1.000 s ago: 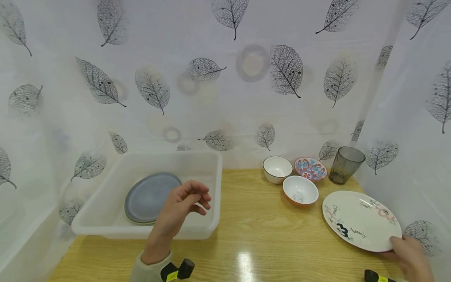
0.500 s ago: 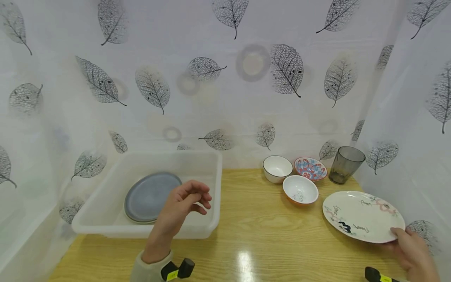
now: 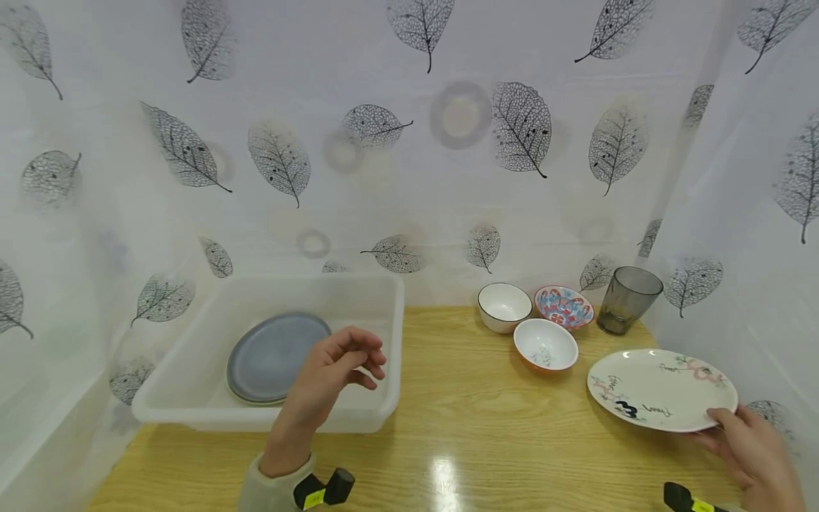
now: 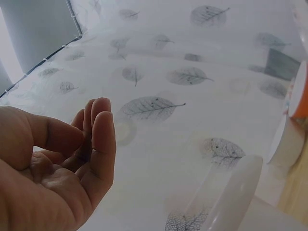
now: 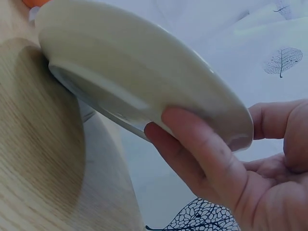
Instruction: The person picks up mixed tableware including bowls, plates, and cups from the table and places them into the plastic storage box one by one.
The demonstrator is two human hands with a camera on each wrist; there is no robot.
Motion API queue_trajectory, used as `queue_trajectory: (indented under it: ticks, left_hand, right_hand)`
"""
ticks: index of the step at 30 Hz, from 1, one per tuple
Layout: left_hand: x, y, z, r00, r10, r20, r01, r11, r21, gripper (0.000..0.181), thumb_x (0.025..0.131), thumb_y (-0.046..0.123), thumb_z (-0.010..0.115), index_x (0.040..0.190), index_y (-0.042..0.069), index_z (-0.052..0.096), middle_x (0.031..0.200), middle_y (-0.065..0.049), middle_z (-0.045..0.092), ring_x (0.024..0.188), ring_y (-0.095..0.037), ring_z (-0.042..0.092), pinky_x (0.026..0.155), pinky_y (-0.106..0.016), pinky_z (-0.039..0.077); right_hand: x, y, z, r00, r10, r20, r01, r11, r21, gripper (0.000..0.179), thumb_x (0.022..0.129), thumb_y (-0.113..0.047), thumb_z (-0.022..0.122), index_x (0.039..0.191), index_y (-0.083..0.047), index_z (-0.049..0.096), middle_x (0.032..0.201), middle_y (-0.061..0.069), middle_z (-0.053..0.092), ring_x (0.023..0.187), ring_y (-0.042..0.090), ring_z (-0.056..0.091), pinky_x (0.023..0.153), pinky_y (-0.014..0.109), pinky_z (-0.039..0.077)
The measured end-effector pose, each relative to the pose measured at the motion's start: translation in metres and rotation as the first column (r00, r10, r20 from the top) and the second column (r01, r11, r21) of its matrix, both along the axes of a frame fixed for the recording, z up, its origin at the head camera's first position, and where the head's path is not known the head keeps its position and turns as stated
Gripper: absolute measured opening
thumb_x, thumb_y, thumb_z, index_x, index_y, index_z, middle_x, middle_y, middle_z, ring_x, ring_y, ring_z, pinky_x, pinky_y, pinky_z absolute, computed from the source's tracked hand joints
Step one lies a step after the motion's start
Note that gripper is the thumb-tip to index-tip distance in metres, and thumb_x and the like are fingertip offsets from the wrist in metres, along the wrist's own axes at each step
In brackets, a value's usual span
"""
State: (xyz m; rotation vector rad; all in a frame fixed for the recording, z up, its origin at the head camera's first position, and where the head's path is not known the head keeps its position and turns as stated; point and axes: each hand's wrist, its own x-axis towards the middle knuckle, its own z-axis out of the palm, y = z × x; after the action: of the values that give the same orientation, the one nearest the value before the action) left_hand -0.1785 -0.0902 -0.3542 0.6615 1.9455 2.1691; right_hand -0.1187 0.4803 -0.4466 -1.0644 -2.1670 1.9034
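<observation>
My right hand (image 3: 751, 444) pinches the near right edge of an oval white plate (image 3: 662, 391) with pink flowers and dark lettering. Its thumb lies on top, and in the right wrist view the fingers (image 5: 207, 149) press against the underside of the plate (image 5: 139, 62), which is tilted off the wooden table. My left hand (image 3: 333, 377) hovers over the front of a white plastic tub (image 3: 380, 409) with its fingers loosely curled and nothing in them. Inside the tub lies a grey-blue oval plate (image 3: 275, 355), partly hidden by that hand, with a pale rim under it.
Behind the white plate stand a white bowl with a dark rim (image 3: 504, 306), a red-and-blue patterned bowl (image 3: 563, 307), an orange-sided bowl (image 3: 545, 345) and a grey glass tumbler (image 3: 629, 299). Leaf-printed curtains (image 3: 422, 185) enclose the wooden table (image 3: 486, 441) at the back and sides.
The right hand has raised the near right side of the white plate, tilting it up from the table. My left hand stays in place over the tub.
</observation>
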Motion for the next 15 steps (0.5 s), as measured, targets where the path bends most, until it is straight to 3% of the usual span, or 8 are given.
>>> queue_trajectory:
  ticks: [9, 15]
  left_hand:
    - [-0.001, 0.0, -0.003, 1.0, -0.013, -0.001, 0.013, 1.0, 0.003, 0.018, 0.103, 0.007, 0.049, 0.107, 0.013, 0.065, 0.093, -0.002, 0.068, 0.08, -0.015, 0.069, 0.068, -0.03, 0.059]
    - [-0.001, 0.0, -0.002, 1.0, -0.011, 0.008, 0.011, 1.0, 0.0, 0.019, 0.103, 0.006, 0.048, 0.107, 0.014, 0.065, 0.093, -0.002, 0.068, 0.08, -0.015, 0.069, 0.067, -0.03, 0.059]
  right_hand:
    - [0.002, 0.001, 0.006, 0.999, -0.041, -0.024, 0.04, 0.999, -0.031, 0.072, 0.103, -0.017, 0.036, 0.155, -0.002, -0.012, 0.158, 0.032, 0.006, 0.066, -0.006, 0.058, 0.073, 0.029, 0.06]
    - [0.007, 0.0, 0.013, 0.997, -0.058, -0.056, 0.059, 0.998, 0.021, 0.073, 0.102, -0.015, 0.039, 0.156, 0.002, -0.007, 0.144, 0.041, 0.019, 0.063, -0.004, 0.059, 0.068, 0.03, 0.06]
